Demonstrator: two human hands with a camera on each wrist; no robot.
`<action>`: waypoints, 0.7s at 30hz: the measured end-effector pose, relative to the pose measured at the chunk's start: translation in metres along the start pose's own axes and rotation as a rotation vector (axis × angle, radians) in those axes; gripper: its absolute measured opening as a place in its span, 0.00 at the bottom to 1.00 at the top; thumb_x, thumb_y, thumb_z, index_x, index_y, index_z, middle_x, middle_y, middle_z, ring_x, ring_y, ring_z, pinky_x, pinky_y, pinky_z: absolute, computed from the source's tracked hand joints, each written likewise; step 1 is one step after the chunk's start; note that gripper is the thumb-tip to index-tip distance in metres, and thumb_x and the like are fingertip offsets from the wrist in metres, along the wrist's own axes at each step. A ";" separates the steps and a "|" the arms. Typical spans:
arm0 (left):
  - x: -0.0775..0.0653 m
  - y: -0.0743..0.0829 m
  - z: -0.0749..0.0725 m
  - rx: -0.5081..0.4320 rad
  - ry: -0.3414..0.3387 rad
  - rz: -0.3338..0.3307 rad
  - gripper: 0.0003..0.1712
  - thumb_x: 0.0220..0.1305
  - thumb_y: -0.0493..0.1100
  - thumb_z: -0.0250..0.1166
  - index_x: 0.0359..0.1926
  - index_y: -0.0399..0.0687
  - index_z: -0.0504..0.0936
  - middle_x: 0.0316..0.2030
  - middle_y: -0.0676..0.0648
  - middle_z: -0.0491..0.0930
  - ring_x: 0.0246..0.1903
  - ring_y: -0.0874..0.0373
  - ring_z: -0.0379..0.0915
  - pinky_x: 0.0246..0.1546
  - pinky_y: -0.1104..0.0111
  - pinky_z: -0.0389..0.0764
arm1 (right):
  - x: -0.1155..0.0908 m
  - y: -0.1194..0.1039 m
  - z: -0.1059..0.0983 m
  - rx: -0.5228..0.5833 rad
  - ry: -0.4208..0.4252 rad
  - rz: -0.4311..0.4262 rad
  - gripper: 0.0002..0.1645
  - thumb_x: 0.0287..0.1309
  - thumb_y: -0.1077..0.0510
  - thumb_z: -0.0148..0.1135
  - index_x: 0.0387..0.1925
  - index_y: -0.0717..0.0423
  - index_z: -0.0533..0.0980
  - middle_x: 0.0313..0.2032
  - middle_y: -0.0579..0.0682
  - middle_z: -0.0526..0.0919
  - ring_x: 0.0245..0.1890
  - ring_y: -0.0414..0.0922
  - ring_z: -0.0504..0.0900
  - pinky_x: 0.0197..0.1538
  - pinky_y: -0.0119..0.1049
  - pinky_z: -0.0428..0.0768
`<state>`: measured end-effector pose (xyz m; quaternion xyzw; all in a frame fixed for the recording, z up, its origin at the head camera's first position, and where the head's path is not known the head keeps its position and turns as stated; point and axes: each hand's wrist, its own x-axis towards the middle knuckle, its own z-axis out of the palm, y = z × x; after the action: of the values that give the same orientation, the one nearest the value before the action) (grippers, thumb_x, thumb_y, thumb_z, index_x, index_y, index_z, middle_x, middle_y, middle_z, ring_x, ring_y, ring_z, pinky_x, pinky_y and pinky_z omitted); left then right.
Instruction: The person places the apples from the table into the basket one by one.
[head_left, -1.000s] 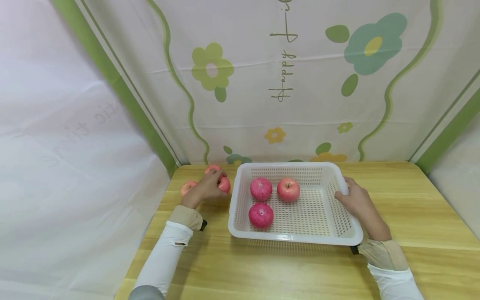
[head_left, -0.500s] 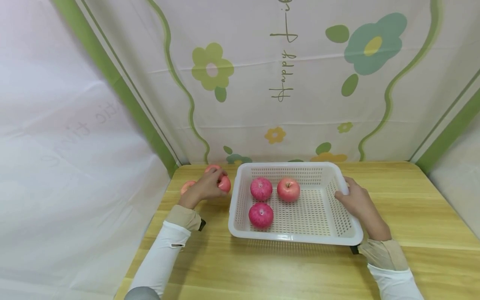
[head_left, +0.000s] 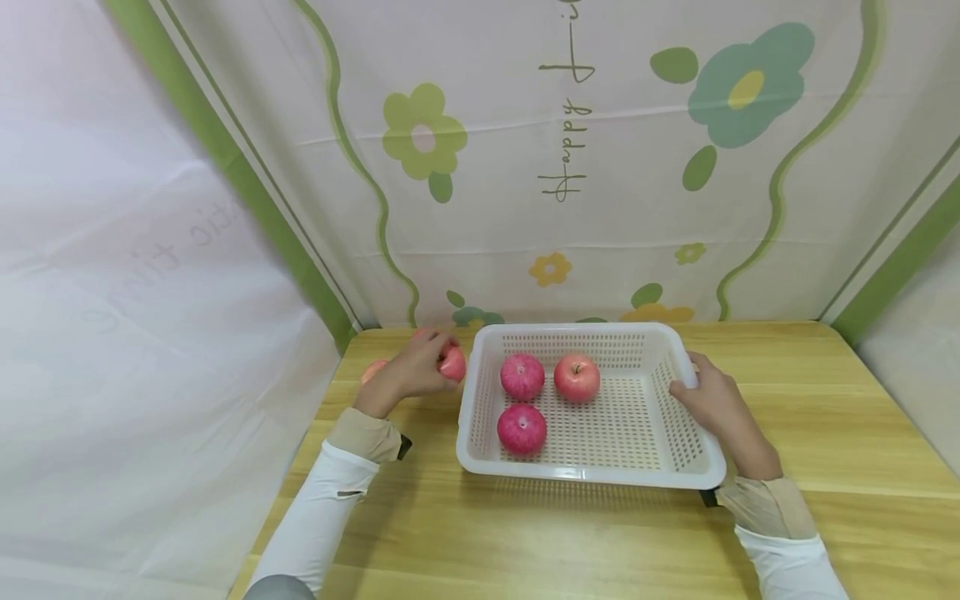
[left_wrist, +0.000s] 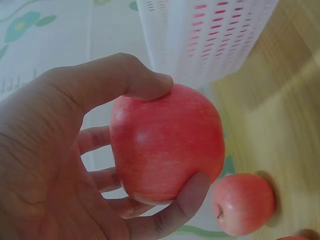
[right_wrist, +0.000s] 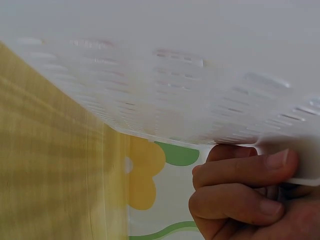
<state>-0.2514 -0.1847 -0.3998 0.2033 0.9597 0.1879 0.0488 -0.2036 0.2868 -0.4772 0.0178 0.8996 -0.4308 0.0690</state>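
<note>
My left hand point(head_left: 408, 371) grips a red apple point(left_wrist: 167, 145) with thumb and fingers around it, just left of the white plastic basket point(head_left: 592, 477). In the left wrist view the basket's slotted side wall rises right behind that apple. My right hand point(head_left: 712, 400) holds the basket's right rim, thumb over the inside and fingers curled beneath the edge, as the right wrist view shows. Inside the basket sit two dark pink apples, one point(head_left: 522, 377) behind the other point(head_left: 522, 429), and a lighter red apple point(head_left: 577, 378) with its stem up.
Another apple point(left_wrist: 243, 204) lies on the wooden table point(head_left: 525, 542) beyond the held one. Partly hidden by the left wrist is one more apple point(head_left: 372, 370). A white flowered cloth point(head_left: 495, 208) hangs along the table's back edge, and another plain cloth point(head_left: 150, 375) at left.
The left hand has shifted the held apple slightly right, nearer the basket's left rim. The right hand, the basket and the apples in it have stayed put.
</note>
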 end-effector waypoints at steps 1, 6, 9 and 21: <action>-0.001 0.001 -0.001 -0.002 -0.002 -0.002 0.39 0.48 0.44 0.76 0.63 0.43 0.76 0.61 0.38 0.74 0.61 0.44 0.69 0.56 0.53 0.80 | 0.000 0.000 0.000 -0.002 0.000 0.000 0.47 0.74 0.56 0.52 0.81 0.73 0.43 0.60 0.84 0.73 0.35 0.55 0.91 0.29 0.45 0.90; -0.004 0.008 -0.008 -0.017 -0.003 0.000 0.40 0.50 0.43 0.77 0.65 0.42 0.75 0.62 0.38 0.73 0.60 0.45 0.69 0.58 0.52 0.81 | 0.001 0.000 0.000 -0.011 0.000 -0.001 0.47 0.73 0.56 0.52 0.80 0.74 0.43 0.60 0.85 0.72 0.36 0.56 0.91 0.30 0.45 0.90; -0.004 0.010 -0.010 -0.015 0.003 0.014 0.39 0.50 0.43 0.77 0.64 0.42 0.74 0.61 0.38 0.74 0.59 0.45 0.70 0.58 0.52 0.81 | 0.000 -0.001 0.000 -0.015 -0.002 0.000 0.47 0.73 0.56 0.52 0.80 0.74 0.43 0.60 0.85 0.72 0.36 0.57 0.91 0.30 0.45 0.90; -0.006 0.027 -0.013 0.028 0.019 0.068 0.40 0.49 0.47 0.79 0.64 0.43 0.78 0.61 0.40 0.76 0.62 0.44 0.70 0.61 0.51 0.79 | 0.001 0.001 0.001 -0.020 0.018 -0.019 0.47 0.72 0.57 0.52 0.80 0.75 0.44 0.58 0.85 0.73 0.31 0.52 0.90 0.28 0.43 0.89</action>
<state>-0.2379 -0.1692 -0.3774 0.2344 0.9552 0.1779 0.0303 -0.2044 0.2868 -0.4791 0.0124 0.9047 -0.4221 0.0567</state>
